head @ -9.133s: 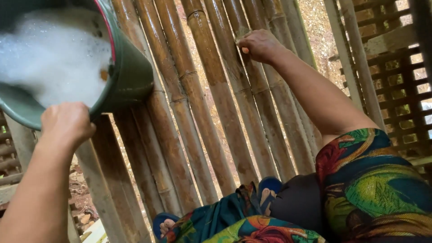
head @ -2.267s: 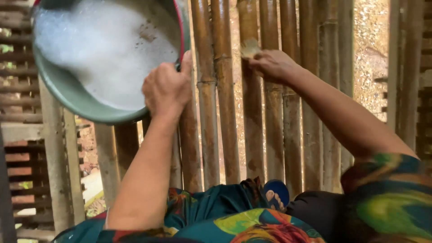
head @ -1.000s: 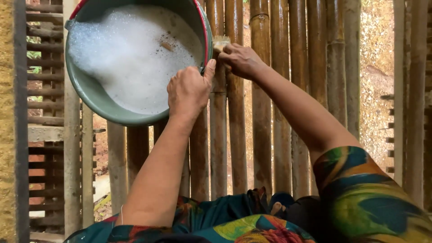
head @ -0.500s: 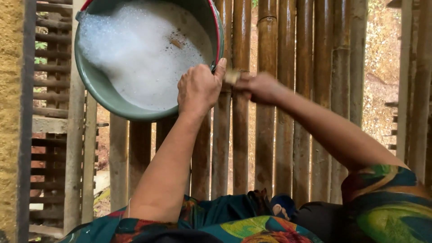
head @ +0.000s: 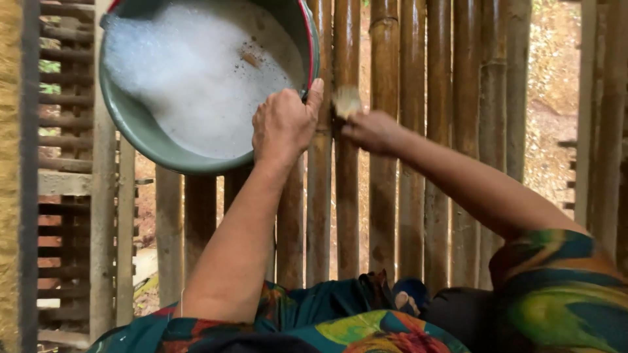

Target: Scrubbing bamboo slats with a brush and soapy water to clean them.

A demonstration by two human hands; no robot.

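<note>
Looking down onto a bamboo slat floor [head: 438, 163] with narrow gaps between the poles; bare ground shows through. Left hand [head: 282, 124] closed over the near rim of a green basin [head: 140, 134], thumb lying along the red-edged lip, fingers curled out of sight on the inner side. Basin sits upper left, partly cut off by the top of the frame, its lower edge over the gaps where the poles stop short. Inside: white foam [head: 190, 78] covering most of the surface, a few brown specks floating, one larger brown bit near the top. Right hand [head: 373, 129] just beside the left, clenched on a small pale scrubber [head: 347, 101], blurred, held against a bamboo pole right of the basin. Hands near each other, not touching. Open slats run clear to the right. Wooden lattice [head: 65, 131] borders the left side. Patterned cloth [head: 366, 327] across the lap at the bottom.
</note>
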